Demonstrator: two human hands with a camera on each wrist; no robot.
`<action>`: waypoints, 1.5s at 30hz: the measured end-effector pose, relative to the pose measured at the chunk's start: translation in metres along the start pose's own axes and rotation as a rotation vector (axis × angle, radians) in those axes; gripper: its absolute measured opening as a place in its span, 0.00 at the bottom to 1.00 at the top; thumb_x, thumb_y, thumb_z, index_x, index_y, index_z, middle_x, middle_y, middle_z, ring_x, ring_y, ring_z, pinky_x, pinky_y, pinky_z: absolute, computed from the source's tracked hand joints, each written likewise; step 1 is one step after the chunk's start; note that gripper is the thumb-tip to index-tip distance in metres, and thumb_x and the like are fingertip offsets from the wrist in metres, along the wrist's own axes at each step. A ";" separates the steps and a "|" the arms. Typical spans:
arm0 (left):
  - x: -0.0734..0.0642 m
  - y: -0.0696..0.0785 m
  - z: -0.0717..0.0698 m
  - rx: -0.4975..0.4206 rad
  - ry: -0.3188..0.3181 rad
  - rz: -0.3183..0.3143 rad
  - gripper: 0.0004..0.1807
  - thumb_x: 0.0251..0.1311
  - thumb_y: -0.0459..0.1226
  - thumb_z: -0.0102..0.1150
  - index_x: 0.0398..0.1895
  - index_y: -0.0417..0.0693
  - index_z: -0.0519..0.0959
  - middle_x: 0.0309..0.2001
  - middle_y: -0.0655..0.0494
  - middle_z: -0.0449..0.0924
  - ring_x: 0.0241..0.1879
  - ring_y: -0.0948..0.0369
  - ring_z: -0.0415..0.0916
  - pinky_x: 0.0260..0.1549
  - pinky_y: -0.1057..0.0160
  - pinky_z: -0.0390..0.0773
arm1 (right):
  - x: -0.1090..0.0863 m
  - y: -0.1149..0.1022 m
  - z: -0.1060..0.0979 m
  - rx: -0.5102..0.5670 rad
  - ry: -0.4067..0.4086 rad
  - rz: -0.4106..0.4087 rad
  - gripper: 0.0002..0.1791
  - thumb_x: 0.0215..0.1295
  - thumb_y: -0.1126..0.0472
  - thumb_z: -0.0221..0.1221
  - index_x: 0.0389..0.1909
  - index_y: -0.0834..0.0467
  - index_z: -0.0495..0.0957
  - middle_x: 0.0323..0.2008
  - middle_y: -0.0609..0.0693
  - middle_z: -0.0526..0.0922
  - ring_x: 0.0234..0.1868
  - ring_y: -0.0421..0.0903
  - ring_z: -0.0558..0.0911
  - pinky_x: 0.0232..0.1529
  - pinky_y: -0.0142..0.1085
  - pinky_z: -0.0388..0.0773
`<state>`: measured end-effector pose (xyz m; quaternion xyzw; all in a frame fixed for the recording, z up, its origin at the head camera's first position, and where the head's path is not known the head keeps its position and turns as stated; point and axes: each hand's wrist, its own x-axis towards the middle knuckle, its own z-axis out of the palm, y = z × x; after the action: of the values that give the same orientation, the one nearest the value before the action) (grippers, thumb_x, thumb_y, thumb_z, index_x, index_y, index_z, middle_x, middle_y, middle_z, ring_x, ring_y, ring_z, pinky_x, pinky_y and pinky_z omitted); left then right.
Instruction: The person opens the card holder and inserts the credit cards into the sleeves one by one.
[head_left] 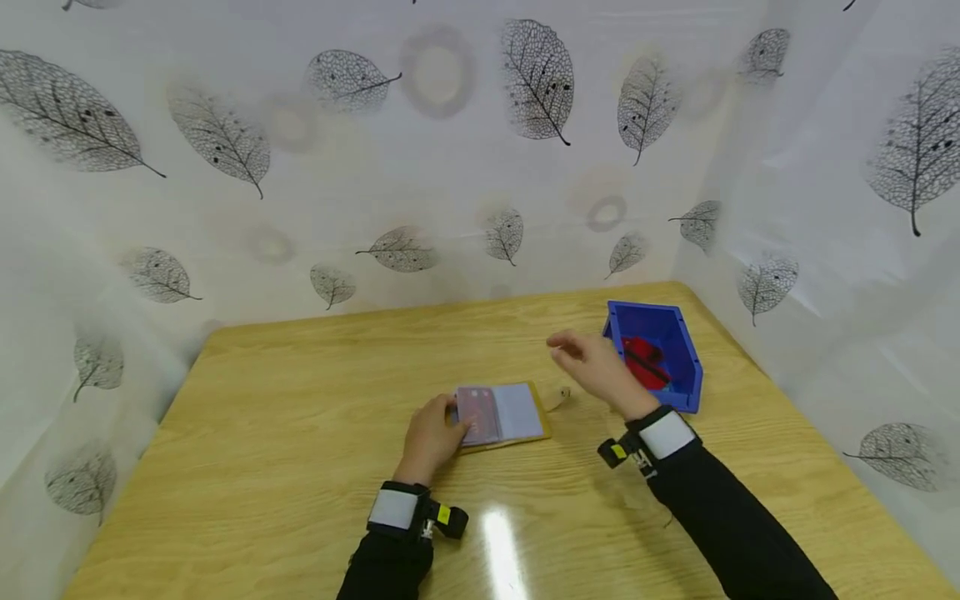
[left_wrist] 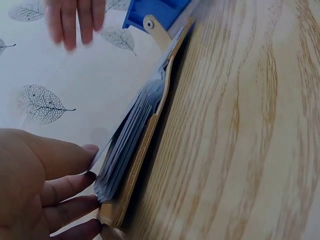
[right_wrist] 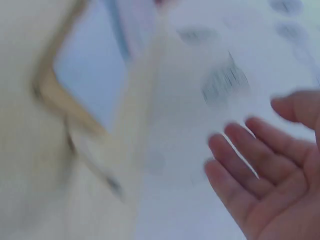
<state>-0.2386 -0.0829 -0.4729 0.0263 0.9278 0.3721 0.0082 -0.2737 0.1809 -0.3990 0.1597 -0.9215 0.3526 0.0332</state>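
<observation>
A tan card holder lies spread on the table, its clear sleeves fanned out and a pinkish card showing in the left one. My left hand pinches the sleeves at their left edge; in the left wrist view the thumb is on the top sleeve and the fingertips are against the stack's side. From the holder's right side sticks out a snap strap. My right hand is raised above the table between holder and blue bin, fingers loosely bent and holding nothing; the right wrist view shows its palm.
At the back right stands a blue plastic bin with a red item with a black strip inside. A white leaf-print curtain hangs behind the wooden table and along its sides. Light glares off the table's front.
</observation>
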 end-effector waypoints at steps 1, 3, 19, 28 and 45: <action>-0.001 0.000 0.000 0.002 0.000 -0.006 0.21 0.60 0.40 0.65 0.53 0.37 0.77 0.53 0.41 0.78 0.54 0.43 0.73 0.54 0.46 0.71 | -0.001 0.007 -0.010 -0.038 0.046 0.048 0.18 0.72 0.61 0.53 0.57 0.66 0.76 0.49 0.63 0.82 0.48 0.59 0.81 0.46 0.51 0.77; -0.002 0.001 0.001 0.009 0.006 -0.014 0.22 0.60 0.40 0.65 0.54 0.37 0.77 0.53 0.41 0.78 0.54 0.43 0.73 0.53 0.46 0.71 | -0.003 0.024 -0.028 -0.145 0.090 0.166 0.18 0.72 0.61 0.53 0.58 0.66 0.75 0.50 0.65 0.81 0.46 0.59 0.81 0.44 0.51 0.77; -0.005 0.000 0.004 0.129 -0.038 0.032 0.25 0.61 0.40 0.64 0.62 0.45 0.76 0.54 0.39 0.75 0.51 0.42 0.72 0.48 0.45 0.73 | -0.018 0.099 -0.038 -0.430 -0.117 0.435 0.11 0.59 0.66 0.55 0.18 0.59 0.71 0.21 0.54 0.75 0.23 0.51 0.73 0.25 0.40 0.68; -0.006 0.003 0.002 0.120 -0.028 0.027 0.25 0.61 0.40 0.64 0.61 0.45 0.76 0.55 0.40 0.75 0.51 0.42 0.71 0.48 0.45 0.73 | -0.017 0.102 -0.041 -0.468 -0.130 0.389 0.12 0.63 0.63 0.56 0.21 0.61 0.74 0.20 0.53 0.74 0.21 0.49 0.73 0.23 0.40 0.68; 0.000 -0.002 -0.001 0.121 -0.018 0.023 0.25 0.61 0.42 0.64 0.62 0.46 0.76 0.55 0.40 0.75 0.49 0.43 0.71 0.45 0.45 0.74 | -0.002 0.011 -0.043 0.014 0.421 0.114 0.16 0.69 0.61 0.57 0.52 0.67 0.80 0.45 0.64 0.82 0.39 0.57 0.81 0.34 0.42 0.76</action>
<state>-0.2389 -0.0851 -0.4743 0.0407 0.9480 0.3153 0.0109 -0.2771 0.2172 -0.3741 0.0304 -0.8994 0.3856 0.2036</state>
